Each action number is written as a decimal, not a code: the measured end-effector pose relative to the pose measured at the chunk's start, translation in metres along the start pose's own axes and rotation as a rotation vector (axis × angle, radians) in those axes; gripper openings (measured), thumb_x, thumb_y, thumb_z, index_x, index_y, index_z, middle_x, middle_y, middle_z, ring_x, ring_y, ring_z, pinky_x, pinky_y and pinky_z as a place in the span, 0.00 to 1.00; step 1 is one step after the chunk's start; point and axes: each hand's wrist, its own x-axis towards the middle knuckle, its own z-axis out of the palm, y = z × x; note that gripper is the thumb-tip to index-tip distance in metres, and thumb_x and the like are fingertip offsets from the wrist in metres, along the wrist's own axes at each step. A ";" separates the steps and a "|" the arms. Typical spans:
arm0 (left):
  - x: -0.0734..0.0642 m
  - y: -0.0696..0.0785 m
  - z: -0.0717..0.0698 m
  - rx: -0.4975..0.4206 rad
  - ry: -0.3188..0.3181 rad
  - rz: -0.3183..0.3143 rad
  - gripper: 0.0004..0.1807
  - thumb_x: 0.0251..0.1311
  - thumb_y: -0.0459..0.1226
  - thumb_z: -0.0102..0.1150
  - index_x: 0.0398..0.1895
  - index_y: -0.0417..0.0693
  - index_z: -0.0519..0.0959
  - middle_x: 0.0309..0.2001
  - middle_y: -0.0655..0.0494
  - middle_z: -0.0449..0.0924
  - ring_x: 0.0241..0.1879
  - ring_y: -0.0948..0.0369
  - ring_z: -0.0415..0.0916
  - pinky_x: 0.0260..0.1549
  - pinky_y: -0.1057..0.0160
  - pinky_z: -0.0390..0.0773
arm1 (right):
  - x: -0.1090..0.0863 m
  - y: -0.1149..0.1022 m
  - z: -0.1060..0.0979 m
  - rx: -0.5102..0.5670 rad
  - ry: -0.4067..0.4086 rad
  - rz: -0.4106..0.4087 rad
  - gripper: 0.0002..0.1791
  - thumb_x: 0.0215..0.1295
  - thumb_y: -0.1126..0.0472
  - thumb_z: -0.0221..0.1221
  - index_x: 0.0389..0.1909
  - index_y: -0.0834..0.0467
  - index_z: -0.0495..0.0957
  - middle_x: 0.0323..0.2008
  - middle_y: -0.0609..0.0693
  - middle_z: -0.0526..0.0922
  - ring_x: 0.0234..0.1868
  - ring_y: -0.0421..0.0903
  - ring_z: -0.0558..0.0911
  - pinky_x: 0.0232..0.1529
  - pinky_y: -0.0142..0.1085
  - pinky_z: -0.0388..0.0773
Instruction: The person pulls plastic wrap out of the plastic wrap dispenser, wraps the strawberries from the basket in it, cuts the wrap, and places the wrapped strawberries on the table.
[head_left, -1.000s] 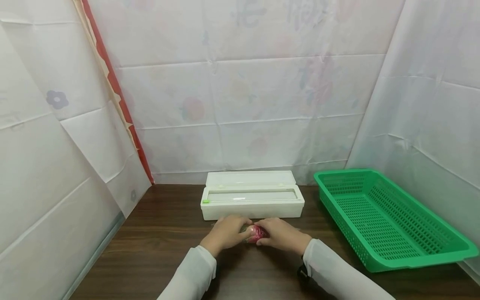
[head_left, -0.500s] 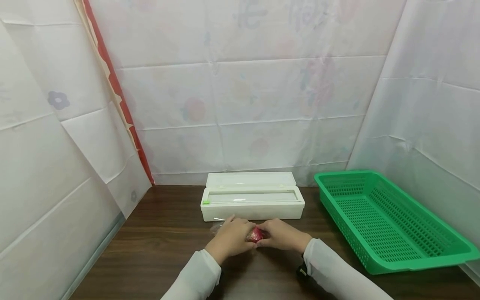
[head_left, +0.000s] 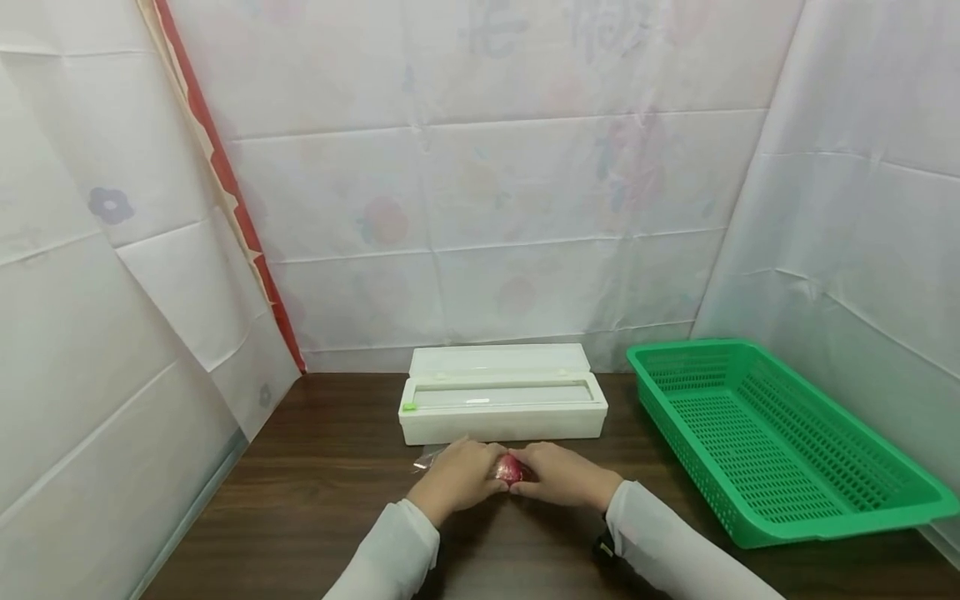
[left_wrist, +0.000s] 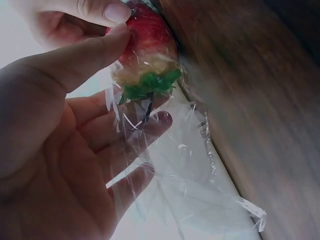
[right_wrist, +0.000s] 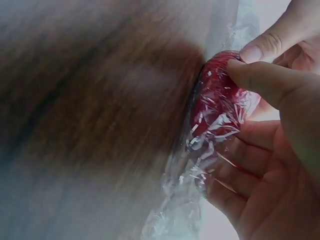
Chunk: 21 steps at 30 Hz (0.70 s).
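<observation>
A red strawberry (head_left: 509, 469) with green leaves and a dark stem is wrapped in clear cling film (left_wrist: 175, 165), low over the brown table. My left hand (head_left: 463, 475) holds its leafy end, the thumb on the red skin and the fingers behind the film. From the other side my right hand (head_left: 566, 473) grips the tip, the thumbs of both hands meeting on top. Loose film trails past the leaves in the left wrist view. More crumpled film (right_wrist: 200, 165) hangs off the tip in the right wrist view. The hands hide much of the strawberry in the head view.
Just behind the hands stands a white cling film dispenser (head_left: 502, 423), its lid raised and a green slider (head_left: 408, 407) at its left. A green perforated basket (head_left: 795, 525) stands at the right. White sheeting (head_left: 480, 192) rises at the back and sides.
The left hand has shifted slightly right and turned over the strawberry, covering the green end seen earlier. Clear film now shows left of that hand. The right hand stays nearly in place.
</observation>
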 end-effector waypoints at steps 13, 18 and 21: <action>0.000 -0.011 0.003 -0.217 -0.124 -0.026 0.23 0.60 0.50 0.57 0.54 0.47 0.75 0.45 0.56 0.79 0.44 0.63 0.73 0.45 0.56 0.77 | -0.002 -0.004 0.002 -0.008 -0.025 0.030 0.35 0.65 0.43 0.53 0.65 0.61 0.64 0.50 0.50 0.78 0.48 0.39 0.73 0.48 0.40 0.77; 0.000 -0.016 0.005 -0.295 -0.141 0.016 0.23 0.62 0.49 0.54 0.54 0.45 0.73 0.46 0.55 0.78 0.45 0.64 0.71 0.47 0.58 0.76 | -0.002 -0.002 0.004 0.010 -0.039 0.047 0.38 0.61 0.41 0.56 0.65 0.60 0.63 0.51 0.49 0.77 0.49 0.39 0.72 0.50 0.40 0.76; 0.000 -0.015 0.004 -0.298 -0.129 0.035 0.24 0.63 0.50 0.52 0.54 0.43 0.73 0.47 0.54 0.77 0.46 0.63 0.71 0.47 0.57 0.76 | -0.004 -0.001 0.005 -0.001 -0.035 0.051 0.39 0.61 0.41 0.56 0.66 0.60 0.62 0.51 0.48 0.76 0.50 0.39 0.72 0.51 0.41 0.76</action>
